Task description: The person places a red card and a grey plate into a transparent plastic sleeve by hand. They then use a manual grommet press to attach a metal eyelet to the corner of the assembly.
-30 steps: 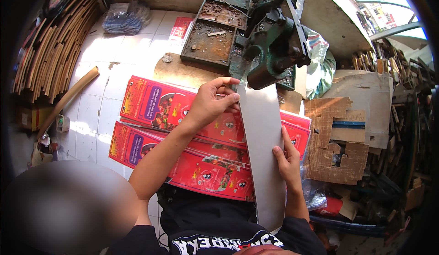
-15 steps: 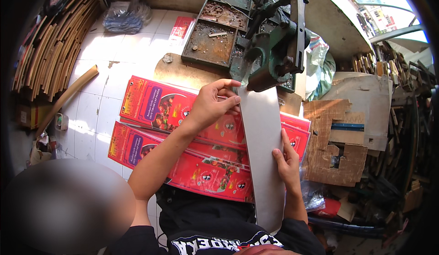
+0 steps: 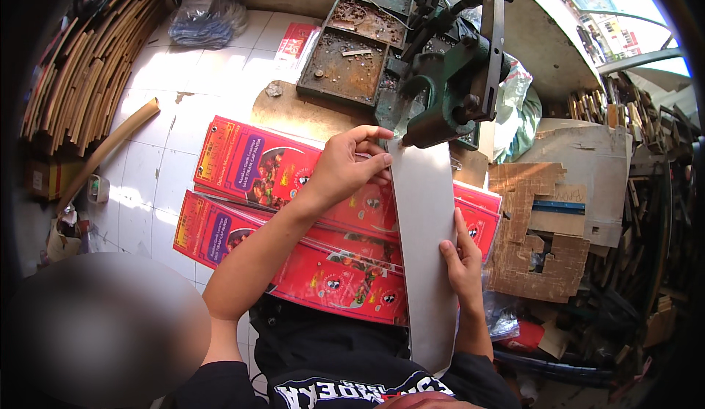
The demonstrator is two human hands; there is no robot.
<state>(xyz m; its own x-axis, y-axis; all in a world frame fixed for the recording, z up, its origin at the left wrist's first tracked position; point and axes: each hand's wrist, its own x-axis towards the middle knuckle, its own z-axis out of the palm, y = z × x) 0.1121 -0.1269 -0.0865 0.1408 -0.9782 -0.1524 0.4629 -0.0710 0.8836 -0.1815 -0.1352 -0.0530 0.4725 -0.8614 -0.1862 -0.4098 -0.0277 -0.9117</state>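
A long pale-grey board [image 3: 426, 225], plain side up, lies lengthwise from my lap to beneath a dark green hand press [image 3: 452, 97]. Its far end sits under the press's round nose. My left hand [image 3: 345, 170] is at the board's far left edge, thumb and bent fingers closed on it near the corner; the index fingertip is close to the press. With my right hand [image 3: 464, 266] I hold the right edge, thumb on top and fingers along the side, partly hidden. Red printed boards [image 3: 330, 284] with food pictures lie in overlapping stacks beneath my left forearm and the grey board.
A rusty compartment tray [image 3: 344, 70] of small metal bits adjoins the press. Torn brown cardboard [image 3: 514, 240] lies at the right, beside heaped scraps. Upright cardboard sheets [image 3: 92, 71] stand at the far left, a cardboard tube [image 3: 110, 152] near them. Plastic bags [image 3: 209, 23] lie on the tiled floor.
The view has shifted slightly, and the press appears a little farther right. Both hands keep nearly the same hold on the grey board.
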